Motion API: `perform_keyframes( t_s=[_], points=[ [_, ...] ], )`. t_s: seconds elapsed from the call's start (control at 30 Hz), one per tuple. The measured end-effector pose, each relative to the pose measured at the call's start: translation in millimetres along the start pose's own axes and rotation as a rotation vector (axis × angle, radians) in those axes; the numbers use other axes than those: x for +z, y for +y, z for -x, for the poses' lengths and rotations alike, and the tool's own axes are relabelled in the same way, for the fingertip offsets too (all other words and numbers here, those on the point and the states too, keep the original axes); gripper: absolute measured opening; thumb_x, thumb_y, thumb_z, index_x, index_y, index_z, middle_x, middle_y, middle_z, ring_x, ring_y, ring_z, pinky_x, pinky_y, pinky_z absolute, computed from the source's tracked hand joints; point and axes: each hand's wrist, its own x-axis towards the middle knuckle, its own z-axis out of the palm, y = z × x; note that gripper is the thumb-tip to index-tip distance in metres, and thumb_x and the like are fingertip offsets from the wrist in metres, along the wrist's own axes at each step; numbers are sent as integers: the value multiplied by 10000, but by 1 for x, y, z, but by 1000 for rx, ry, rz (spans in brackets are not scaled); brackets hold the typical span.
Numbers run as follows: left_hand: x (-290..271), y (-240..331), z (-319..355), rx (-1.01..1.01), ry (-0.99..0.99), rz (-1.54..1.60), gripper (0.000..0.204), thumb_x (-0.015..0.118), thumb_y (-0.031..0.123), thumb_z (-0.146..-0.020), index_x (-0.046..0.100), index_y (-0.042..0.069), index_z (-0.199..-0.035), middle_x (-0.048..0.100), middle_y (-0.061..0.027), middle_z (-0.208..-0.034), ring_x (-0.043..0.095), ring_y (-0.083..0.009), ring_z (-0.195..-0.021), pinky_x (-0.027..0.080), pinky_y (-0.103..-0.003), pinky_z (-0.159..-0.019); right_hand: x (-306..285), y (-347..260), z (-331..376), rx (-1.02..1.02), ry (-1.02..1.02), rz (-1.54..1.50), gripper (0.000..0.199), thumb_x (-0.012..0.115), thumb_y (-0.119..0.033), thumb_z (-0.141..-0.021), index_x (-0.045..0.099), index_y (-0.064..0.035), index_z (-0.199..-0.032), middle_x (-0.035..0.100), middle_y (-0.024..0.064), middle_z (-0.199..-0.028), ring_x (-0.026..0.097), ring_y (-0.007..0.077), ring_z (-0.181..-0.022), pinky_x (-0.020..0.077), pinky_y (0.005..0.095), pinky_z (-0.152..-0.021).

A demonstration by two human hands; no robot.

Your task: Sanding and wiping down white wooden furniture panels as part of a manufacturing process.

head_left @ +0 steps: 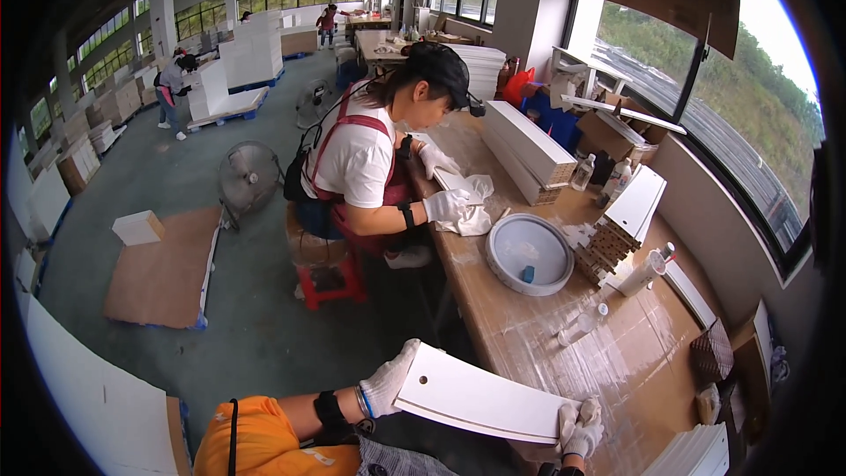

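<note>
A long white board [485, 395] with a small round hole near its left end lies across both my hands, by the near corner of the workbench. My left hand [388, 381], in a white work glove, is closed on the board's left end; some fingers are hidden behind it. At the other end my gloved right hand [582, 428] grips the board's right edge, with fingers folded over it. Nearest to my right hand on the bench is a stack of white boards [692, 457] at the lower right.
Along the bench [529, 317] stand a round grey basin [531, 251] with a blue sponge [528, 274], a clear bottle [583, 323], a white bottle [641, 271] and stacked boards [630, 211]. A gloved co-worker [361, 150] sits wiping a board on the far left side. A floor fan [249, 178] stands behind.
</note>
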Motion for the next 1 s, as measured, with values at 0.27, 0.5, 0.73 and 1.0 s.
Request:
perform_keyframes(
  t_s=[0.27,0.5,0.73,1.0],
  points=[
    [18,3,12,162,68,-332,510,483,334,-1017,394,-24,-1370,521,-176,-1328,525,-297,-1262,396,-358,-1107,1,-1,-3,-148,-24,-356,799,805,-516,-709,583,-80,-1340,643,185,-1214,615,312,-1137,478,404,-1002],
    [7,12,13,659,30,-1413,736,727,329,-844,405,-1,-1417,474,-202,-1265,576,-379,-1184,498,-415,-969,8,-3,-1,-229,31,-142,797,738,-502,-801,474,-134,-1456,641,213,-1185,621,400,-1080,502,450,-942],
    [-7,3,0,368,-37,-783,609,688,258,-900,373,18,-1362,550,-181,-1346,601,-291,-1216,505,-350,-1002,-7,-90,72,-359,-236,86,744,693,-209,-840,383,-104,-1508,604,190,-1087,599,380,-1013,497,457,-852],
    [-6,18,-9,104,-208,-75,749,255,662,-1017,381,103,-1500,433,-66,-1525,467,-273,-1356,333,-448,-1171,-29,-212,199,-1338,-251,-315,502,719,-146,-713,639,-165,-1208,612,127,-1161,619,345,-1021,532,448,-846]
  ],
)
